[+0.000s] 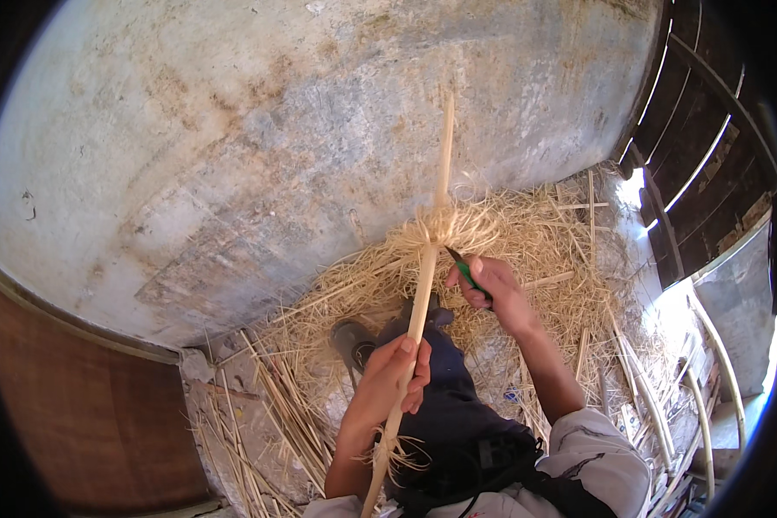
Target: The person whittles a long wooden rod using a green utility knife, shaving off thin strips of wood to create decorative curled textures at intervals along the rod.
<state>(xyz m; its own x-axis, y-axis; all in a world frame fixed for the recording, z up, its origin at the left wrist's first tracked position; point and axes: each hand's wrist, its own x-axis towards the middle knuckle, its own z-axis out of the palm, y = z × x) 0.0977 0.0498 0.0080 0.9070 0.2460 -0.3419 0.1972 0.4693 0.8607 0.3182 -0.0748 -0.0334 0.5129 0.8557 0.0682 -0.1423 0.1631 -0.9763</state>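
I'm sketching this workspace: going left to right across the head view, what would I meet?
Brown panel, left-side thin sticks, left hand holding the pale strip, right hand holding the green-handled knife, dark slatted panel.

Stained, patchy plaster wall (259,129). Brown wood-grain panel (86,406) at wall's lower left. Dark plank partition (699,121) right of wall, bright daylight (704,162) through gaps. Pale floor (315,397) at wall's foot.
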